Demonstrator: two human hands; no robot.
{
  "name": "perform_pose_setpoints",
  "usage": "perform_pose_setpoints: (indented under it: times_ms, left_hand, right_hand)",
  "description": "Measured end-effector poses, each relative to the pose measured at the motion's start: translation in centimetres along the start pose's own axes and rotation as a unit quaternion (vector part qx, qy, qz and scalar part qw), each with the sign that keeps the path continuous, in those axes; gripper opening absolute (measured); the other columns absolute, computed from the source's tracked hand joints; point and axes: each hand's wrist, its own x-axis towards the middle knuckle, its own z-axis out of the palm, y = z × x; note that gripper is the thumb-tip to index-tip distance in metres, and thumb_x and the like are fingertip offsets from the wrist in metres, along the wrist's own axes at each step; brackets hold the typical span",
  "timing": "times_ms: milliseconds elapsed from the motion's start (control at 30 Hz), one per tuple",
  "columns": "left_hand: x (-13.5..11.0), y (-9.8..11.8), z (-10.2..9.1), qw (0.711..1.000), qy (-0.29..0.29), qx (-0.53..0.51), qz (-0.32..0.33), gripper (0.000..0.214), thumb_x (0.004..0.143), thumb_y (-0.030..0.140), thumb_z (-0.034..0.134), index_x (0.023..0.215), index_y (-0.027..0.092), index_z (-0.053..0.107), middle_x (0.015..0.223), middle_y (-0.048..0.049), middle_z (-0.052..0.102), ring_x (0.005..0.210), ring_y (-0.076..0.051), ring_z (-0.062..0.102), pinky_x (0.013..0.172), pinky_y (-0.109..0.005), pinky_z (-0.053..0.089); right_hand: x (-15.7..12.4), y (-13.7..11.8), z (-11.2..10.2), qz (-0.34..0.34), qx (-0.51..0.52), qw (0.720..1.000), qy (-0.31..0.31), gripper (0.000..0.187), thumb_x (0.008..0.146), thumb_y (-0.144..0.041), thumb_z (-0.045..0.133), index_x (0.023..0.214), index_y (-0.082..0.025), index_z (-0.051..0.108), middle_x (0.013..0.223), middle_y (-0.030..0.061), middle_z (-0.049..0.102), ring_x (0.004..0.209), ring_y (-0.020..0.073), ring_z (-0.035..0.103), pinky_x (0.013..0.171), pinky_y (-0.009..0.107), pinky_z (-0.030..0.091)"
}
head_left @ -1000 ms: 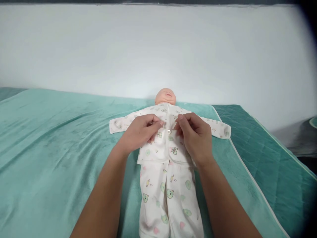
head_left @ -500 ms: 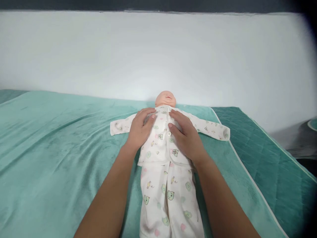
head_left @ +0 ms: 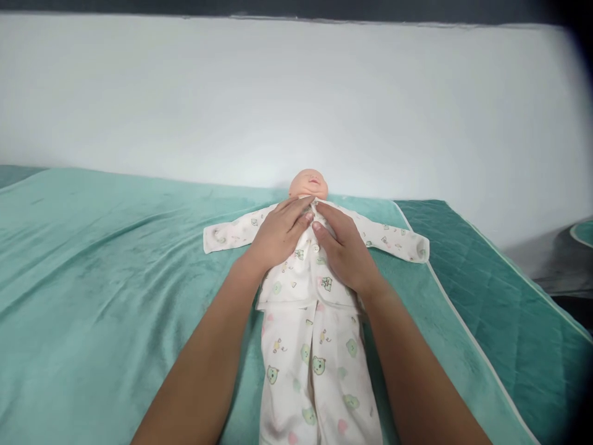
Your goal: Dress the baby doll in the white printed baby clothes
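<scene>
- A white baby shirt (head_left: 296, 287) with small green and pink animal prints lies directly beneath both hands, worn by a baby doll (head_left: 308, 183) on its back.
- The left hand (head_left: 278, 235) rests on the shirt's left chest panel as viewed; its grip is open, fingers extended toward the neckline, thumb apart from the index finger.
- The right hand (head_left: 345, 250) lies across the opposite panel, its grip also open, fingers pointing up toward the doll's chin.
- Both thumbs come close to the front opening, which runs between the two hands; what the fingers cover underneath is hidden.
- A round button (head_left: 316, 248) on that opening sits just below the thumbs, uncovered.
- The sleeves stretch out to either side, beyond both hands.
- Matching printed pants (head_left: 287, 371) extend below the shirt hem, between the forearms.
- Under the doll spreads a wrinkled aqua blanket (head_left: 115, 278) with a pale edge; a darker green quilted cover (head_left: 500, 284) shows at right.
- A white wall (head_left: 231, 93) stands behind the doll's head.
</scene>
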Motion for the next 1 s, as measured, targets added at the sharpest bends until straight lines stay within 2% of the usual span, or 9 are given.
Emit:
perform_pose_setpoints:
  times_ms: [233,433,600,733,867,1000]
  left_hand:
    - [-0.2,0.3,-0.1,0.998,0.008,-0.024,-0.049,0.046,0.101,0.042,0.037,0.143,0.026,0.049,0.149,-0.0021,0.051,0.14,-0.02,0.043,0.117,-0.038,0.035]
    - [-0.2,0.3,0.1,0.997,0.01,-0.049,-0.057,0.04,0.1,0.04,0.04,0.135,0.027,0.056,0.147,0.0005,0.054,0.14,-0.018,0.043,0.118,-0.035,0.034]
    - [-0.2,0.1,0.4,0.997,0.026,-0.054,-0.046,0.035,0.1,0.038,0.041,0.128,0.029,0.059,0.144,0.0021,0.056,0.137,-0.017,0.045,0.116,-0.035,0.036]
    - [-0.3,0.2,0.5,0.998,0.031,-0.036,-0.049,0.032,0.1,0.037,0.041,0.124,0.03,0.06,0.141,0.0022,0.059,0.136,-0.018,0.046,0.115,-0.037,0.037]
    - [-0.3,0.3,0.3,0.998,0.027,-0.041,-0.041,0.031,0.1,0.035,0.041,0.124,0.03,0.06,0.14,0.0024,0.059,0.136,-0.018,0.046,0.115,-0.037,0.037]
    - [-0.3,0.5,0.1,0.998,0.019,-0.048,-0.035,0.036,0.1,0.037,0.041,0.132,0.032,0.058,0.144,0.0031,0.057,0.139,-0.018,0.044,0.117,-0.037,0.035]
  right_hand:
    - [1.0,0.3,0.1,0.044,-0.008,0.999,0.002,0.044,0.099,-0.049,0.042,0.134,-0.027,0.057,0.142,0.0063,0.055,0.135,0.0265,0.045,0.115,0.05,0.034]
    - [1.6,0.6,0.0,0.053,-0.018,0.998,-0.009,0.039,0.098,-0.047,0.044,0.128,-0.027,0.061,0.139,0.0049,0.058,0.132,0.0264,0.047,0.113,0.048,0.034]
    - [2.2,1.1,-0.6,0.013,0.019,0.999,-0.047,0.04,0.099,-0.049,0.04,0.126,-0.032,0.064,0.137,0.0019,0.062,0.133,0.0251,0.048,0.114,0.047,0.033]
    - [2.5,1.9,-0.8,0.015,0.053,0.997,-0.063,0.041,0.098,-0.051,0.042,0.128,-0.033,0.065,0.139,0.0008,0.061,0.135,0.0258,0.047,0.115,0.048,0.033]
    - [2.4,2.6,-0.7,0.039,0.105,0.992,-0.061,0.042,0.096,-0.052,0.049,0.131,-0.035,0.063,0.145,-0.001,0.056,0.139,0.025,0.043,0.117,0.048,0.031]
    - [2.2,2.5,-0.3,0.033,0.152,0.987,-0.029,0.039,0.096,-0.046,0.051,0.131,-0.033,0.064,0.144,-0.0005,0.057,0.139,0.0223,0.045,0.119,0.044,0.03]
